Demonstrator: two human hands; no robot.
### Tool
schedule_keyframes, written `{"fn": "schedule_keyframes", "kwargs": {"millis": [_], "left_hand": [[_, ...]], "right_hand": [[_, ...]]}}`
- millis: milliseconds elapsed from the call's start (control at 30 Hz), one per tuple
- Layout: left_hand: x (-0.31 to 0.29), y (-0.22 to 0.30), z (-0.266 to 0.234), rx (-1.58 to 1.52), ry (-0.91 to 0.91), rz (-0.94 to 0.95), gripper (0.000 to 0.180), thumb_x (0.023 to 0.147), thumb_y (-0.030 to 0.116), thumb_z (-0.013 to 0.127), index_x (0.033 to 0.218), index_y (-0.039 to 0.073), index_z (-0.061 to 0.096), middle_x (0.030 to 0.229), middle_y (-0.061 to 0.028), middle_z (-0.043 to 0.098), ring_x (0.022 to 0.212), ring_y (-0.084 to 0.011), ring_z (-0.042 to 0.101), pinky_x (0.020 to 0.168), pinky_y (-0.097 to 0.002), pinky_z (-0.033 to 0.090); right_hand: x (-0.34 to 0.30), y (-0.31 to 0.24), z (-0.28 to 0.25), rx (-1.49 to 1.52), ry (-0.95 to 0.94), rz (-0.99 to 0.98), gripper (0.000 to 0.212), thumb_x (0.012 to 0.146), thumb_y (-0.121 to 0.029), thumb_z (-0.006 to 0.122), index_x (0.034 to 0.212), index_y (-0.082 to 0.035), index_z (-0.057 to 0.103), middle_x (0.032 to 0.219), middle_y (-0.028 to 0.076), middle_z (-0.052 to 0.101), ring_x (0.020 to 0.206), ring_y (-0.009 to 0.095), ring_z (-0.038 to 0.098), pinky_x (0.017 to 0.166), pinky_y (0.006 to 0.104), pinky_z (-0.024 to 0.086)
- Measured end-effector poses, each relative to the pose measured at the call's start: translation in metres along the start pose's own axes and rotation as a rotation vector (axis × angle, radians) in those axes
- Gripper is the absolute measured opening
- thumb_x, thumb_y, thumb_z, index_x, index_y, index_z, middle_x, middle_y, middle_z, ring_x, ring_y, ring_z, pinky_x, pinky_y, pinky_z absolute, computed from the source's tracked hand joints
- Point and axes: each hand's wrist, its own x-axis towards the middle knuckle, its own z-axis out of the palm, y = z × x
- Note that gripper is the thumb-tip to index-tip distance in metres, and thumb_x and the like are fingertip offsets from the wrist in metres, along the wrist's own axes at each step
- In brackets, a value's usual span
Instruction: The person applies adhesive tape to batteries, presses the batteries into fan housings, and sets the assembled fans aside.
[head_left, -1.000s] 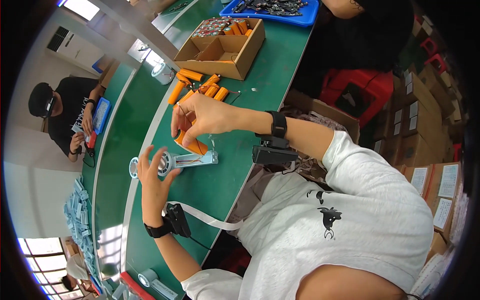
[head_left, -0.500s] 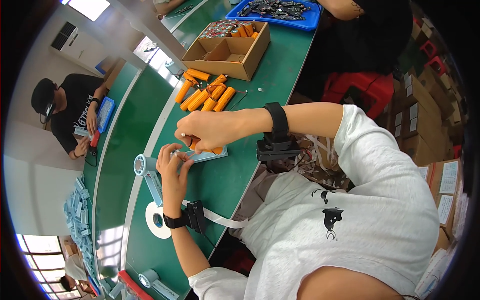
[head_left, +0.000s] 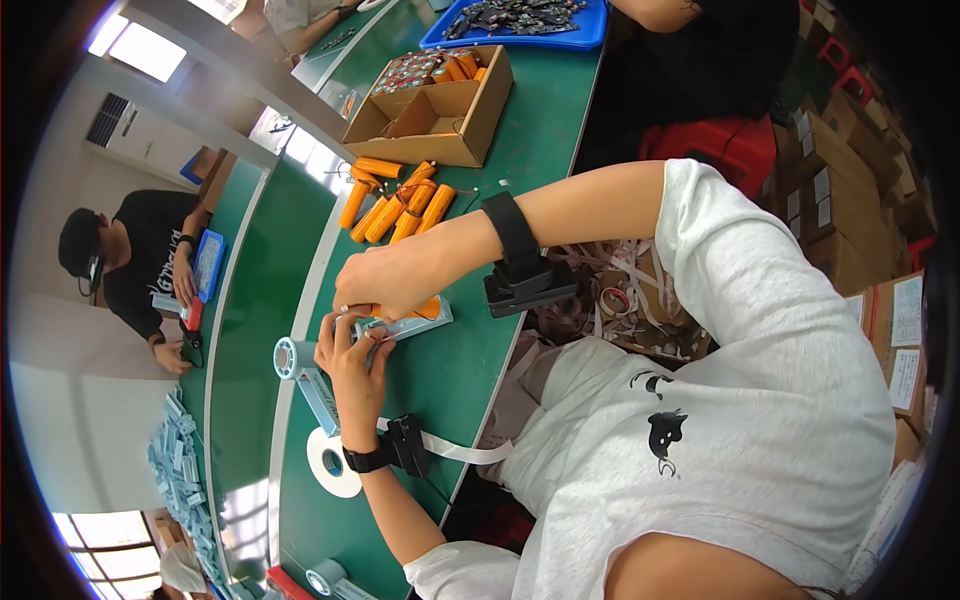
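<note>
A light blue handheld fan housing lies on the green table, an orange battery sitting in its open channel. From above, my right hand closes over the battery, its curled fingertips mostly hidden. Beside it, my left hand bends its fingers and thumb around the near end of the housing, where thin wire shows. The two hands nearly touch. Next to my left wrist lies another light blue fan with a round head. Below that is a white tape roll, its strip passing under my wrist.
Several orange batteries with wires lie beyond my right hand. Behind them stands a divided cardboard box, then a blue tray of dark parts. Across the table a co-worker handles a red tool. Light blue housings are piled at left.
The battery has gone lower into the housing under my right hand. My left fingers have moved from the wire onto the housing's end. The whole view has shifted slightly.
</note>
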Motion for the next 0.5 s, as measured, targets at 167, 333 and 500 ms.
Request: {"fn": "schedule_keyframes", "kwargs": {"millis": [167,333,500], "left_hand": [[-0.004,-0.011,0.008,-0.300,0.139,-0.064,0.006,0.072,0.004,0.064,0.078,0.003,0.063,0.102,-0.0068,0.059,0.113,-0.0330,0.043,0.093,-0.0394,0.030],[-0.006,-0.006,0.012,-0.564,0.275,-0.201,0.004,0.074,0.000,0.062,0.078,0.001,0.061,0.094,-0.0084,0.062,0.112,-0.0327,0.047,0.091,-0.0383,0.033],[-0.008,-0.012,0.013,-0.419,0.241,-0.150,0.002,0.076,-0.002,0.059,0.076,0.000,0.057,0.096,-0.0090,0.062,0.113,-0.0322,0.046,0.092,-0.0388,0.033]], "right_hand": [[-0.002,-0.001,-0.002,0.004,-0.062,-0.063,0.010,0.057,0.001,0.058,0.065,0.000,0.052,0.065,0.014,0.055,0.065,0.030,0.057,0.054,0.0374,0.043],[-0.009,-0.006,-0.001,0.002,0.031,-0.024,0.008,0.057,0.002,0.057,0.064,0.001,0.052,0.067,0.015,0.055,0.066,0.030,0.057,0.055,0.0373,0.043],[-0.004,-0.008,-0.001,0.015,-0.121,-0.056,0.010,0.065,0.003,0.057,0.073,0.001,0.052,0.076,0.011,0.053,0.071,0.030,0.056,0.058,0.0385,0.044]]}}
